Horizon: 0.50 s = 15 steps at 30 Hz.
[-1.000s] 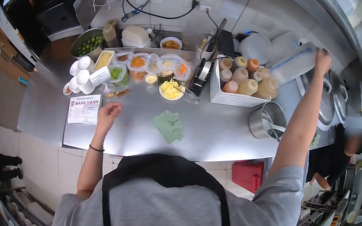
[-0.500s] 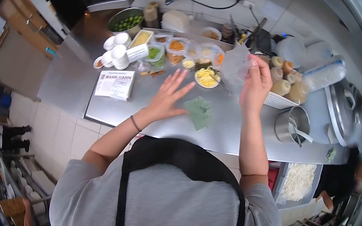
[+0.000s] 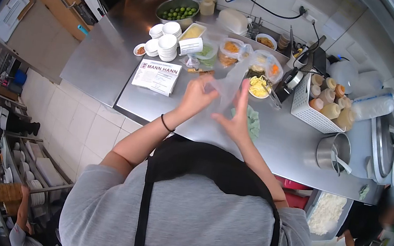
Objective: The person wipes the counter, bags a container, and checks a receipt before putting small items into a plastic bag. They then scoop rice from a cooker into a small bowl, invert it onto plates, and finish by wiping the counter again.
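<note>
A clear plastic bag [image 3: 228,83] hangs in front of me above the steel counter. My left hand [image 3: 197,96] is closed, its fingertips pinching the bag's left edge. On the bag's other side, my right hand [image 3: 238,121] has its fingers up and its thumb stretched away from them, close to the plastic. A crumpled green cloth [image 3: 253,126] lies on the counter, partly hidden behind my right hand. Just beyond that hand is a small bowl of yellow shreds [image 3: 259,88] with tongs [image 3: 275,99] beside it.
Printed order slips [image 3: 155,78] lie left of my hands. Stacked white cups [image 3: 167,47], tubs of toppings [image 3: 228,52] and a bowl of green limes [image 3: 177,13] stand behind. At right are a white basket [image 3: 311,108] of sauce bottles and a steel pot [image 3: 330,153]. Other people are nearby.
My right hand has come down and inward from holding up the bag, and its fingers have spread. My left hand, spread before, now pinches the bag. The view has turned.
</note>
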Each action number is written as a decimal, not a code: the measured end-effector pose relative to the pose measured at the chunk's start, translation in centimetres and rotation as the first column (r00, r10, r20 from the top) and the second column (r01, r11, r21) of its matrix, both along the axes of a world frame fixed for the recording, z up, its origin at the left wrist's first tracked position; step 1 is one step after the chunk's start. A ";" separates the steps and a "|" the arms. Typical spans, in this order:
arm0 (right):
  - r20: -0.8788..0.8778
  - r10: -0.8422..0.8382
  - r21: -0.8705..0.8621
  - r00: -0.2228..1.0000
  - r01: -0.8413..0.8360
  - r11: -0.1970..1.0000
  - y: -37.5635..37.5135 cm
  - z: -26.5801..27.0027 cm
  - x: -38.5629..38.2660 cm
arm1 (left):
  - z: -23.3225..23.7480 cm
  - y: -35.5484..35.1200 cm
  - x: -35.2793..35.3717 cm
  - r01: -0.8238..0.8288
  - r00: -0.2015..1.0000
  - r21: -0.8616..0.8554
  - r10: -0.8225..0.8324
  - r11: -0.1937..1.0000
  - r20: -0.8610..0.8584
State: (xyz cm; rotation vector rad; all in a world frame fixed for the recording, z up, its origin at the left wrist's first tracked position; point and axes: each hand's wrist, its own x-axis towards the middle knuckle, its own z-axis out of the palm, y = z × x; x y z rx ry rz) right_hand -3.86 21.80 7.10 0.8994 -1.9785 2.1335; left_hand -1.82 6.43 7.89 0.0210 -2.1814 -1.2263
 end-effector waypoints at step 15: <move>0.701 0.241 -0.014 0.671 -0.325 0.946 -3.8 -4.9 -2.8 | -6.9 -8.1 0.3 0.008 0.941 0.692 -0.239 0.722 0.239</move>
